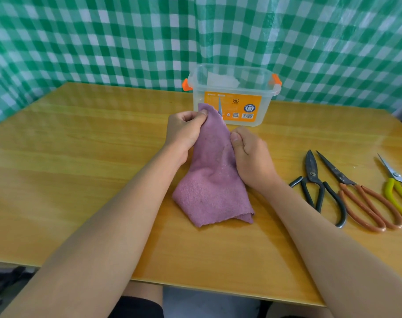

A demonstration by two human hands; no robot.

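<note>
Pinching purple cloth (pixel 209 180), both hands raised.

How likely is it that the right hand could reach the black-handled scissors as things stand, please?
Probably yes: the right hand only grips the purple cloth, and bare table lies between it and the black-handled scissors on its side.

1. Single head-worn view. The lens sits above and behind both hands and looks forward and down along the forearms.
2. Left hand (pixel 186 131) and right hand (pixel 252 157) are just above frame centre, close to the lens, with the purple cloth (pixel 209 180) between them. The forearms enter from the bottom corners.
3. Wide-angle lens: the table (pixel 80 157) fills most of the frame.
4. Beyond the hands are the clear box (pixel 232 97) and the checked curtain (pixel 103 42).
5. Right of the right hand, three pairs of scissors (pixel 343 181) run to the frame edge.
6. Nearer than the hands, the table's near edge and the person's lap are in view.
</note>
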